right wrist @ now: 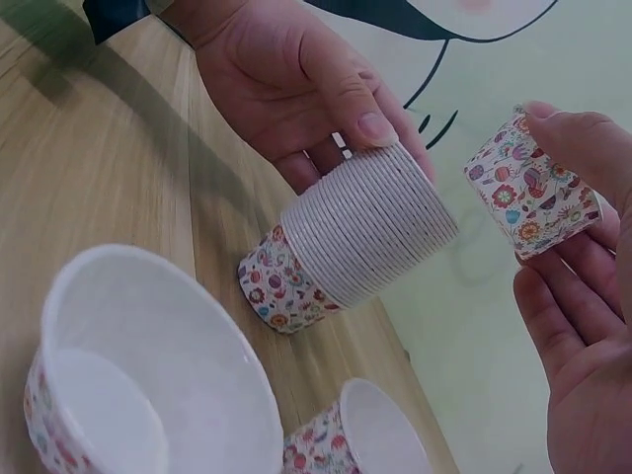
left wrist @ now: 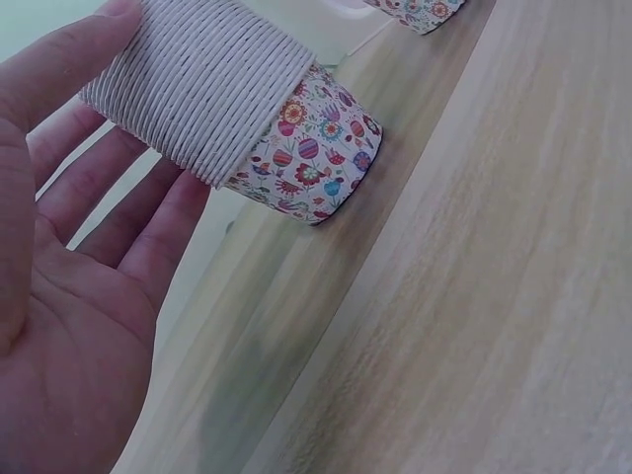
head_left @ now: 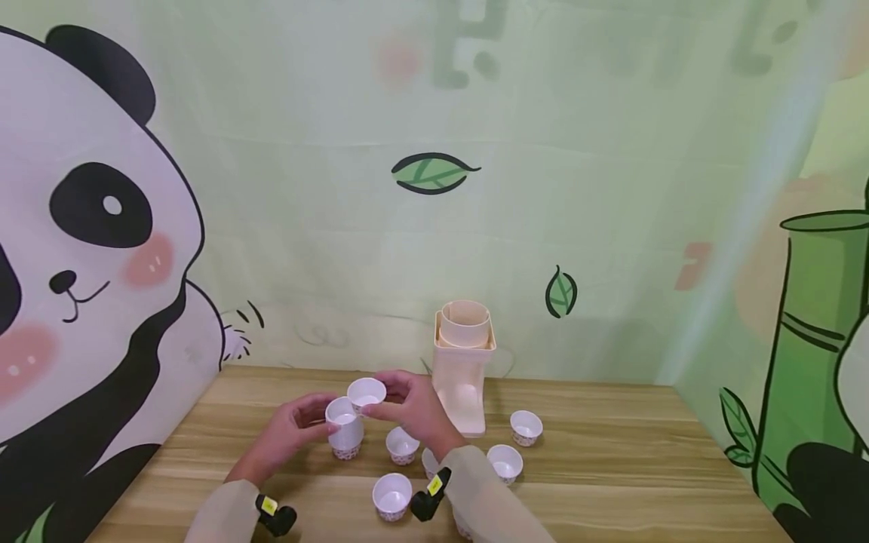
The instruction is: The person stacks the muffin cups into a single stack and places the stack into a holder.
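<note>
A stack of nested paper cups (head_left: 345, 427), white-rimmed with a floral print at the base, stands on the table. My left hand (head_left: 296, 431) holds this stack near its top, thumb on one side and fingers behind, as the left wrist view shows on the ridged rims (left wrist: 202, 89). Just above and to the right of the stack, my right hand (head_left: 416, 411) pinches a single floral paper cup (right wrist: 533, 185) between thumb and fingers. In the head view that cup's open mouth faces up, beside the stack's top rim.
Several loose paper cups stand about the table (head_left: 577, 483), among them one cup (head_left: 392, 496) in front, another cup (head_left: 403, 445) near the stack and a cup (head_left: 526, 427) at right. A pale pink dispenser-like holder (head_left: 465, 369) stands at the back, by the printed wall cloth.
</note>
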Available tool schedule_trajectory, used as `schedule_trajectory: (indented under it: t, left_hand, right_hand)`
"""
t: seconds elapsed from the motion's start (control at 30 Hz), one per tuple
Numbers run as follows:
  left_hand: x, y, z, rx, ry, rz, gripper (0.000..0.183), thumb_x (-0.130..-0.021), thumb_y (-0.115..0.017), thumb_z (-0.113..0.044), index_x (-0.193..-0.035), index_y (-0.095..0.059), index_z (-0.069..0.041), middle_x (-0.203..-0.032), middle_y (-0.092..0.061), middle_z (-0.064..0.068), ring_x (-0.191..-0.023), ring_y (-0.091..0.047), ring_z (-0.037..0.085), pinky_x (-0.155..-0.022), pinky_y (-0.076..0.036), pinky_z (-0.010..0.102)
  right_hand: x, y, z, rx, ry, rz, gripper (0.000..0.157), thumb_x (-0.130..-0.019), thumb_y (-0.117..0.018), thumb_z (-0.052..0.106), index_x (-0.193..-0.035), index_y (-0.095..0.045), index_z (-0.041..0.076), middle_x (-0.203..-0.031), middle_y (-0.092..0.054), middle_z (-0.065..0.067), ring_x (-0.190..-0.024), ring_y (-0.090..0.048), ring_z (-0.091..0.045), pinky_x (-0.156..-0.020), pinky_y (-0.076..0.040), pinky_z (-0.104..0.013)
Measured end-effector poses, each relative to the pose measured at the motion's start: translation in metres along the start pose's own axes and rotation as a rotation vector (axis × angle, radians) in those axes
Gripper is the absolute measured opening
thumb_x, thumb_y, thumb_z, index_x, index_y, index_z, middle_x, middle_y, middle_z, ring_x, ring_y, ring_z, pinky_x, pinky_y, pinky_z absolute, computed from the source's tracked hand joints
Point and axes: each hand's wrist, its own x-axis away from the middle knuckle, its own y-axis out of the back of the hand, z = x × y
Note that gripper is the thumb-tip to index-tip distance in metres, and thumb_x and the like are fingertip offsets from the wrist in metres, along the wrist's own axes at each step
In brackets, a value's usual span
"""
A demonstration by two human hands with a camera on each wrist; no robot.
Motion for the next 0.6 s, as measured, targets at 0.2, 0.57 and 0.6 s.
schedule_trajectory:
  t: [0.2, 0.57, 0.6]
  left_hand:
    - [0.000, 0.000, 0.000, -0.004, 0.004, -0.008, 0.055, -0.091, -0.079, -0.017, -0.138, -0.058, -0.001, -0.135, -0.065, 0.022, -0.115, -0.067, 0.013, -0.094, -0.055, 0.022]
    - [0.001, 0.000, -0.001, -0.001, 0.015, 0.002, 0.056, -0.091, -0.078, -0.018, -0.140, -0.057, -0.002, -0.139, -0.063, 0.023, -0.119, -0.066, 0.018, -0.095, -0.055, 0.022]
    - [0.001, 0.001, -0.001, 0.001, 0.013, 0.002, 0.056, -0.091, -0.078, -0.018, -0.140, -0.057, -0.001, -0.139, -0.062, 0.023, -0.118, -0.066, 0.016, -0.095, -0.055, 0.022]
  right_hand:
    - [-0.003, -0.008, 0.002, 0.000, -0.005, -0.007, 0.045, -0.085, -0.085, 0.016, -0.126, -0.070, 0.009, -0.118, -0.075, -0.009, -0.110, -0.072, -0.026, -0.093, -0.059, -0.026]
    - [-0.008, -0.016, 0.000, -0.047, -0.011, 0.003, 0.046, -0.083, -0.086, 0.014, -0.125, -0.070, 0.007, -0.118, -0.075, -0.011, -0.109, -0.073, -0.027, -0.092, -0.059, -0.026]
    - [-0.008, -0.016, 0.000, -0.057, -0.004, 0.007, 0.045, -0.083, -0.086, 0.012, -0.125, -0.070, 0.006, -0.118, -0.075, -0.012, -0.109, -0.073, -0.029, -0.092, -0.060, -0.026]
